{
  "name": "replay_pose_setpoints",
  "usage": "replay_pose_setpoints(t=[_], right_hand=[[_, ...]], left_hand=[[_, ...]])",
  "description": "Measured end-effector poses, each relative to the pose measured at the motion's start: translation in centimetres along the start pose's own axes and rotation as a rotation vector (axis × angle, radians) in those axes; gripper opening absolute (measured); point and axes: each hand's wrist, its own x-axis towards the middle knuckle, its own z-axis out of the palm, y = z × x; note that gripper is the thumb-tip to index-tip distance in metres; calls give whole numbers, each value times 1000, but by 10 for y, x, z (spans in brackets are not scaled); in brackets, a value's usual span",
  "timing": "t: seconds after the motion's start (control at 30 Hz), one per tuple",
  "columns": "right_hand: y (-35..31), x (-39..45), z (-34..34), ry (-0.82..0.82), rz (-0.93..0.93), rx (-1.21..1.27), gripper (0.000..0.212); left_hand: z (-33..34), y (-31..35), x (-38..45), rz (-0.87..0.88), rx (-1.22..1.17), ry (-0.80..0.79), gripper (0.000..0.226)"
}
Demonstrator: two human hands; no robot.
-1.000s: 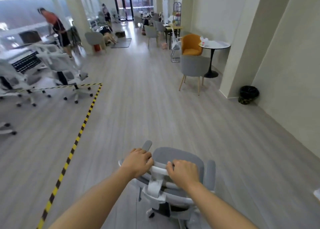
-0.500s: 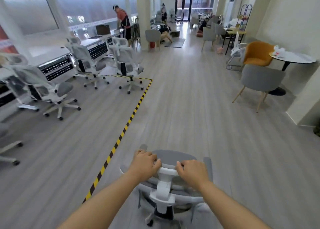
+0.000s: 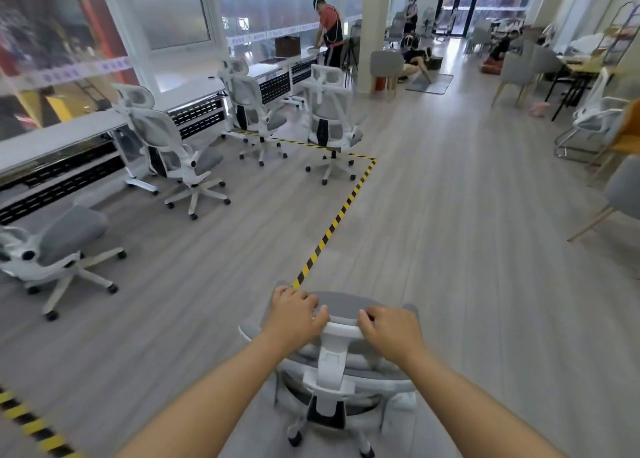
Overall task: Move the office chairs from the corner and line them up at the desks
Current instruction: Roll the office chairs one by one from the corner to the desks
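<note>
Beside the striped floor tape (image 3: 341,211), both hands (image 3: 296,313) (image 3: 391,329) grip the chair's headrest (image 3: 341,310), open floor (image 3: 450,232) ahead.

Grey-white office chair (image 3: 332,364) upright on floor — four matching chairs (image 3: 180,149) near desks (image 3: 62,138).

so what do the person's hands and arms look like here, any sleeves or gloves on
Both forearms are bare up to the bottom frame edge, with no sleeve in view. The left hand and right hand wear no gloves, and no watch, ring or wristband shows.
</note>
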Motion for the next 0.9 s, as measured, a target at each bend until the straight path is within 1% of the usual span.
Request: replay_pose_setpoints(t=[0.17,0.4,0.47,0.57,0.63,0.7,0.83,0.9], right_hand=[[-40,99,18,0,-53,6,51],[-93,248,39,-13,-150,15,52],[-108,290,42,-35,-171,27,50],[-135,353,50,-42,-197,33,49],[-151,394,58,-44,-199,28,51],[-167,436,70,-38,-194,27,49],[-201,518,89,-7,-172,-11,50],[-219,559,97,-13,-167,-9,51]], left_hand=[[6,-77,66,-61,9,20,65],[4,-181,167,-159,13,-41,73],[5,-211,196,-174,5,-26,73],[7,-258,239,-199,-12,9,67],[12,-291,270,-208,-10,36,65],[15,-324,301,-216,-9,29,65],[20,-393,365,-185,-2,41,65],[17,-426,395,-176,-5,7,68]])
